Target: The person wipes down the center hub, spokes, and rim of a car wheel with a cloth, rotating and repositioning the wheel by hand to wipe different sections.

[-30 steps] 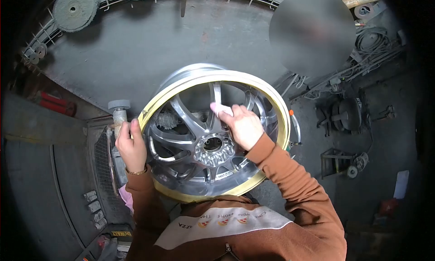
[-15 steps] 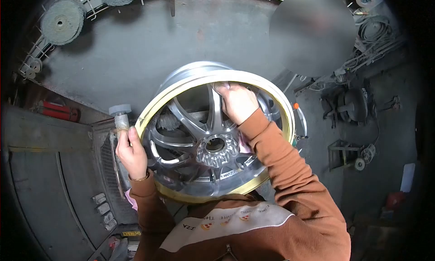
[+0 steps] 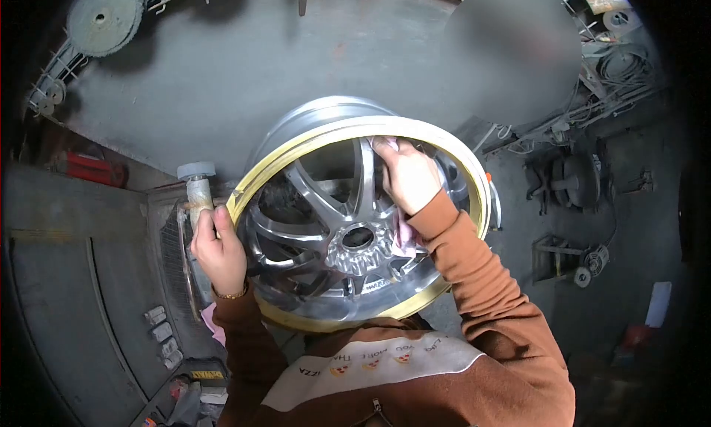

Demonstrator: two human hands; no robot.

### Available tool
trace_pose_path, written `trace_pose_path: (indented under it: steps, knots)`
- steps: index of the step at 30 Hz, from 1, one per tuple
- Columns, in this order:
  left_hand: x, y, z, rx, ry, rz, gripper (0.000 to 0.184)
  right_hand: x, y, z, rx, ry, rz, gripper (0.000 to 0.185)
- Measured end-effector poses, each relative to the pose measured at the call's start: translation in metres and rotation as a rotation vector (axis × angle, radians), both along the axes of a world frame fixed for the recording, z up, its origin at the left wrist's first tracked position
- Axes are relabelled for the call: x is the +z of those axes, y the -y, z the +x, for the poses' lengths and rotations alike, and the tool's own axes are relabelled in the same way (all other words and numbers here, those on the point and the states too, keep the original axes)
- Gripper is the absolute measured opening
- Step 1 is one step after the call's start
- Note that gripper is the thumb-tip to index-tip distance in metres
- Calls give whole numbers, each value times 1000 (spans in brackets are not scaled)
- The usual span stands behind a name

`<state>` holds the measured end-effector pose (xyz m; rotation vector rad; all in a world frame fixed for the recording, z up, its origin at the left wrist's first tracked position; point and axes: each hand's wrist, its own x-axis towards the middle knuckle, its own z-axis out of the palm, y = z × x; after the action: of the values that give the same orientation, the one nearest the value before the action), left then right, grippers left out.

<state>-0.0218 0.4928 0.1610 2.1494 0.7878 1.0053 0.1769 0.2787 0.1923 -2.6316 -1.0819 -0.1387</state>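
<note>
A silver multi-spoke car wheel with a yellow-edged rim is tilted in front of my body. My left hand grips the rim's left edge, thumb on the near side and the other fingers partly hidden behind. Inside the upper rim, my right hand is closed on a pink cloth. Its fingertips press the cloth near the top of a spoke, and the cloth's loose end hangs beneath the wrist beside the hub.
A pipe-like post with a round cap stands just left of the rim. Polishing discs hang on a wire rack at upper left. Several small blocks and another pink cloth lie at lower left. A motor-like machine sits at right.
My right hand has slid a little to the right along the upper inner rim, and more of the cloth shows. The wheel sits slightly further right in view. My left hand keeps its hold.
</note>
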Motion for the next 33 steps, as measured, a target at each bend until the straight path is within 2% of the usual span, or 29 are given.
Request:
trace_pose_path:
  steps: [2, 6, 8, 12, 14, 19, 26, 33]
  knots:
    - [2, 2, 1, 6, 0, 6, 35, -2, -6, 2, 25, 31, 46, 36]
    - [-1, 1, 1, 12, 0, 22, 36, 7, -9, 0, 49, 39, -31, 36]
    - [1, 1, 1, 12, -11, 21, 36, 6, -12, 2, 149, 70, 37, 35]
    - [-1, 0, -1, -3, 3, -41, 34, 6, -8, 2, 80, 63, -72, 37]
    - [-1, 1, -1, 14, 6, -17, 34, 0, 2, 3, 35, 71, -27, 36]
    - [0, 2, 1, 17, 18, 15, 38, 1, -7, 4, 99, 175, -20, 32]
    - [-1, 2, -1, 28, 14, -21, 36, 5, -12, 1, 93, 81, -95, 35]
    - [-1, 2, -2, 30, -6, -38, 33, 2, 6, 2, 65, 147, -117, 34]
